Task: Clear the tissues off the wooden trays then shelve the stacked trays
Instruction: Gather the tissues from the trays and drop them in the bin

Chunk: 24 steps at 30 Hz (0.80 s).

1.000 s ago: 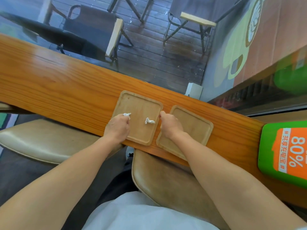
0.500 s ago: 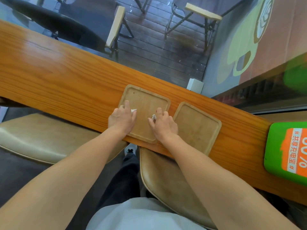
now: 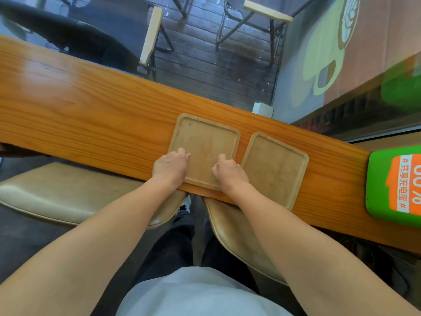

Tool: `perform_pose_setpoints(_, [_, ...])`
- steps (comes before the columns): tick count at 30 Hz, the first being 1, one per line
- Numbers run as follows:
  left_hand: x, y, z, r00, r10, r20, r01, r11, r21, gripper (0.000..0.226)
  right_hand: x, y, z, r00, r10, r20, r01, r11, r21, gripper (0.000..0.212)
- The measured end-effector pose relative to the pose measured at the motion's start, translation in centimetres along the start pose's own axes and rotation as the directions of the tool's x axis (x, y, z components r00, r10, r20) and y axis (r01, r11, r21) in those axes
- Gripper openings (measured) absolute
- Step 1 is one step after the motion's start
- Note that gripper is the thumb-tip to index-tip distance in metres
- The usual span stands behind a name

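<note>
Your left hand (image 3: pixel 169 166) and right hand (image 3: pixel 229 172) rest fisted on the left tray (image 3: pixel 205 142); green sign (image 3: pixel 391 185) crowds the desk (image 3: pixel 91 124) right.

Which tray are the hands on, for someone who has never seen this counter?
Find the long orange wooden counter under the window. Two square wooden trays lie side by side near its front edge. The left tray carries the left hand and right hand; the right tray, by the green sign, is untouched.
</note>
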State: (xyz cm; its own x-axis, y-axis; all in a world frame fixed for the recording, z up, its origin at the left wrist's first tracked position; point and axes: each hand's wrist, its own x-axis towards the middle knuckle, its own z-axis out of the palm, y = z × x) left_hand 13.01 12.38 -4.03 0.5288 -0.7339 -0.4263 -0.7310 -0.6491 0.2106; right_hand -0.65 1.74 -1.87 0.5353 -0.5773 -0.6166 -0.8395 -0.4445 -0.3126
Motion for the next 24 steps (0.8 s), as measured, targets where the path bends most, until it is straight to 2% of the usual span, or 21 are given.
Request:
perform_pose_setpoints(3, [-0.6, -0.3, -1.0, 0.998, 0.051, 0.039, -0.051, 0.999, -0.006, 0.025, -1.9, -0.6, -0.8, 1.0, 0.022, 0.019, -0.022, 1.0, 0.003, 0.018])
perform_pose_setpoints(5, [-0.7, -0.1, -1.7, 0.993, 0.108, 0.054, -0.109, 0.994, 0.017, 0.015, -3.5, -0.7, -1.3, 0.999, 0.029, -0.018, -0.029, 1.0, -0.01, 0.018])
perform_pose_setpoints(9, [-0.3, 2.4, -3.5, 0.966, 0.255, 0.049, -0.258, 0.964, 0.065, 0.026, -6.8, 0.1, -2.9, 0.983, 0.105, -0.15, -0.096, 0.993, 0.068, 0.016])
perform_pose_setpoints(13, [-1.5, 7.4, -5.2, 0.926, 0.378, 0.004, -0.377, 0.923, 0.08, 0.018, -10.6, 2.5, -4.2, 0.954, 0.224, -0.201, -0.194, 0.968, 0.159, 0.032])
perform_pose_setpoints(16, [-3.4, 11.1, -5.7, 0.877, 0.481, 0.013, -0.48, 0.872, 0.097, 0.016, -14.0, 4.7, -5.0, 0.923, 0.293, -0.249, -0.239, 0.944, 0.226, 0.039])
perform_pose_setpoints(19, [-6.3, 14.9, -5.9, 0.82, 0.573, -0.005, -0.567, 0.813, 0.133, 0.027, -18.3, 7.0, -5.4, 0.889, 0.329, -0.319, -0.258, 0.935, 0.245, 0.04])
perform_pose_setpoints(21, [-8.9, 17.4, -5.6, 0.789, 0.614, -0.008, -0.607, 0.782, 0.141, 0.036, -21.4, 8.8, -5.2, 0.872, 0.337, -0.356, -0.244, 0.928, 0.282, 0.036])
perform_pose_setpoints(24, [-13.7, 20.9, -4.6, 0.731, 0.683, -0.013, -0.671, 0.722, 0.169, 0.038, -26.7, 11.7, -4.1, 0.829, 0.337, -0.447, -0.207, 0.927, 0.314, 0.043])
